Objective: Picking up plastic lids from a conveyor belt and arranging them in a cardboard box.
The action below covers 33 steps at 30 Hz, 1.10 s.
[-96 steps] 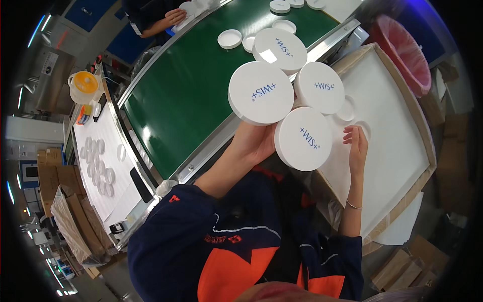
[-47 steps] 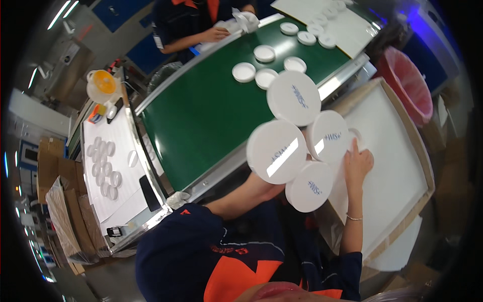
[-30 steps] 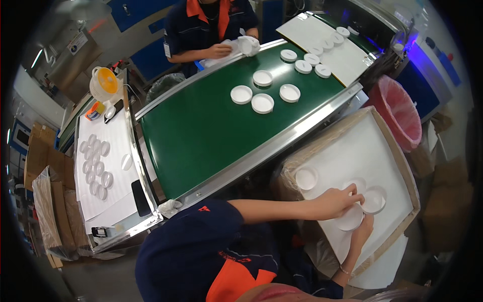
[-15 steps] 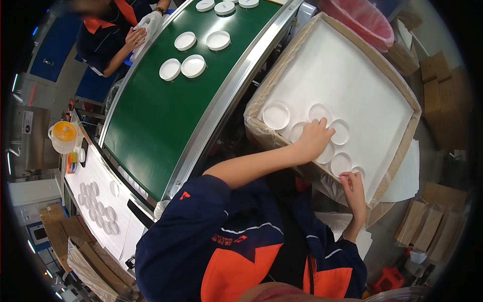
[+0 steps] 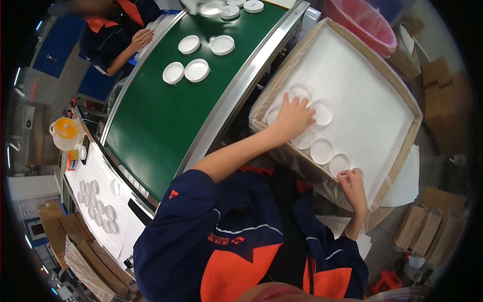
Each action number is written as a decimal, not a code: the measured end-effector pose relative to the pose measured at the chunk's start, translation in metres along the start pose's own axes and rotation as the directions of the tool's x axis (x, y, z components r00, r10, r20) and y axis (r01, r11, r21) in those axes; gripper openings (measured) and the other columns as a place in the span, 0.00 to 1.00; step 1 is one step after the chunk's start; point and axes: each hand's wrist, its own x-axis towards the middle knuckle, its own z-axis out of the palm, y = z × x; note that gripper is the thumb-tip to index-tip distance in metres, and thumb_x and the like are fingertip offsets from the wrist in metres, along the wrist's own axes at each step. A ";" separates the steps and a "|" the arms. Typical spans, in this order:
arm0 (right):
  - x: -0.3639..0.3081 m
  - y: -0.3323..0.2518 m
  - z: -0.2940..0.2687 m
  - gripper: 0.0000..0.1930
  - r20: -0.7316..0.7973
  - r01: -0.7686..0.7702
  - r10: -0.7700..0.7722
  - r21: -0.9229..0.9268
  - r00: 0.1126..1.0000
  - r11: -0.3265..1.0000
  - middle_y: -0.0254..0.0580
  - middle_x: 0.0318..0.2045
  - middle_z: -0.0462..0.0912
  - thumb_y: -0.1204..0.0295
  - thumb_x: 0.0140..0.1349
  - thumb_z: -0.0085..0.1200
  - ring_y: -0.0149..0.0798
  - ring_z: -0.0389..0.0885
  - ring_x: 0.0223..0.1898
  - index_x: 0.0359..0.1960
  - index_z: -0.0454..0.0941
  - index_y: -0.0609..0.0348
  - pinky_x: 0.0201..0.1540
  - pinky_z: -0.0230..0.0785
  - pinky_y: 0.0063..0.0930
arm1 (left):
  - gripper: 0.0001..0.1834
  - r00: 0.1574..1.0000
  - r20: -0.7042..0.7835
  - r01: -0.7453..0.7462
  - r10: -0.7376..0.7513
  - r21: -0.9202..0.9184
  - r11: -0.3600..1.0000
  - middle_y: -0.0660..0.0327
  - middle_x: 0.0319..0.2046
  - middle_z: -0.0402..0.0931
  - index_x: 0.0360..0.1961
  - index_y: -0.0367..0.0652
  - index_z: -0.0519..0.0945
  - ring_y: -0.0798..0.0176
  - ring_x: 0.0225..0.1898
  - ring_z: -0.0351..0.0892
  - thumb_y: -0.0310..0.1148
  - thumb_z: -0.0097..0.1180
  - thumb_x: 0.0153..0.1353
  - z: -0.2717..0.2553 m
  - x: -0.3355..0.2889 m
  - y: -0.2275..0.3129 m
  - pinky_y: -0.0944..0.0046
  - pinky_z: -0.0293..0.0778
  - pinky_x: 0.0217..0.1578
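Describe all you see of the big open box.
The box is a four-sided, open-topped carton with tan, cardboard-like walls and clear plastic film over its near edge. A flat white surface shows inside. It stands right of the green conveyor, with a pink bin beyond its far end. White round caps lie along its near side; the left hand reaches over onto them, and the right hand is by the near corner.

- Jacket (image 5: 254, 209): navy blue; positions read from its middle.
- Left sleeve (image 5: 171, 221), 10 o'clock: navy, small orange-red emblem (image 5: 173, 194).
- Right sleeve (image 5: 344, 259), 3 o'clock: navy, pale stripe.
- Chest marking (image 5: 225, 239), 9 o'clock: orange-red characters, diamond shape.
- Front panels (image 5: 236, 272), 7 and 4 o'clock: bright orange.
- Chest piping (image 5: 249, 230), 10 o'clock: pale grey, curved.
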 end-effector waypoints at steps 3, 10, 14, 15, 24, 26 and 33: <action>0.006 -0.003 -0.008 0.12 0.047 -0.035 0.035 -0.016 0.998 0.999 0.48 0.31 0.72 0.64 0.62 0.57 0.46 0.74 0.34 0.38 0.81 0.59 0.40 0.68 0.38 | 0.15 0.992 -0.102 -0.070 0.068 -0.012 0.998 0.54 0.43 0.73 0.46 0.53 0.80 0.50 0.49 0.73 0.45 0.59 0.61 0.001 -0.024 0.006 0.34 0.60 0.57; 0.041 -0.055 -0.028 0.14 -0.139 -0.132 0.114 -0.133 0.984 0.982 0.50 0.43 0.77 0.66 0.65 0.54 0.48 0.76 0.46 0.49 0.77 0.59 0.49 0.69 0.40 | 0.19 0.990 -0.132 0.034 -0.046 -0.094 0.995 0.52 0.51 0.71 0.53 0.57 0.78 0.50 0.59 0.70 0.46 0.58 0.61 0.016 -0.045 0.005 0.29 0.57 0.60; 0.082 -0.081 0.006 0.21 -0.148 0.343 -0.351 -0.073 0.925 0.936 0.53 0.51 0.74 0.71 0.64 0.54 0.54 0.72 0.55 0.58 0.71 0.62 0.60 0.64 0.42 | 0.24 0.996 -0.082 -0.041 0.027 -0.172 0.984 0.49 0.58 0.67 0.59 0.56 0.74 0.48 0.65 0.63 0.46 0.57 0.62 -0.007 -0.068 0.000 0.25 0.51 0.63; 0.091 -0.088 0.014 0.21 -0.145 0.366 -0.373 -0.076 0.916 0.928 0.53 0.51 0.74 0.71 0.64 0.54 0.54 0.72 0.55 0.58 0.71 0.62 0.60 0.64 0.42 | 0.25 0.994 -0.076 -0.091 0.079 -0.173 0.981 0.48 0.61 0.65 0.61 0.56 0.72 0.47 0.67 0.60 0.46 0.57 0.63 -0.018 -0.079 -0.003 0.24 0.49 0.63; 0.116 -0.029 -0.007 0.23 -0.123 0.297 -0.334 -0.250 0.934 0.922 0.56 0.54 0.72 0.72 0.64 0.51 0.57 0.70 0.57 0.61 0.68 0.64 0.61 0.63 0.44 | 0.37 0.744 -0.358 0.616 -0.564 0.041 0.787 0.34 0.65 0.56 0.67 0.47 0.61 0.34 0.68 0.53 0.50 0.56 0.62 -0.105 -0.138 -0.184 0.29 0.50 0.64; 0.101 0.001 -0.022 0.23 -0.182 0.206 -0.258 -0.260 0.949 0.943 0.56 0.54 0.72 0.72 0.64 0.51 0.57 0.70 0.57 0.61 0.68 0.64 0.61 0.63 0.44 | 0.41 0.688 -0.304 0.710 -0.659 0.095 0.698 0.34 0.65 0.57 0.69 0.46 0.58 0.30 0.68 0.53 0.55 0.55 0.62 -0.111 -0.139 -0.226 0.26 0.51 0.63; 0.007 0.101 -0.042 0.22 -0.335 -0.146 0.023 -0.346 0.942 0.927 0.55 0.46 0.74 0.71 0.64 0.52 0.53 0.74 0.48 0.60 0.68 0.63 0.53 0.66 0.44 | 0.35 0.723 -0.192 0.691 -0.664 0.173 0.702 0.36 0.54 0.69 0.66 0.44 0.63 0.36 0.55 0.71 0.47 0.56 0.62 -0.112 -0.127 -0.254 0.41 0.70 0.53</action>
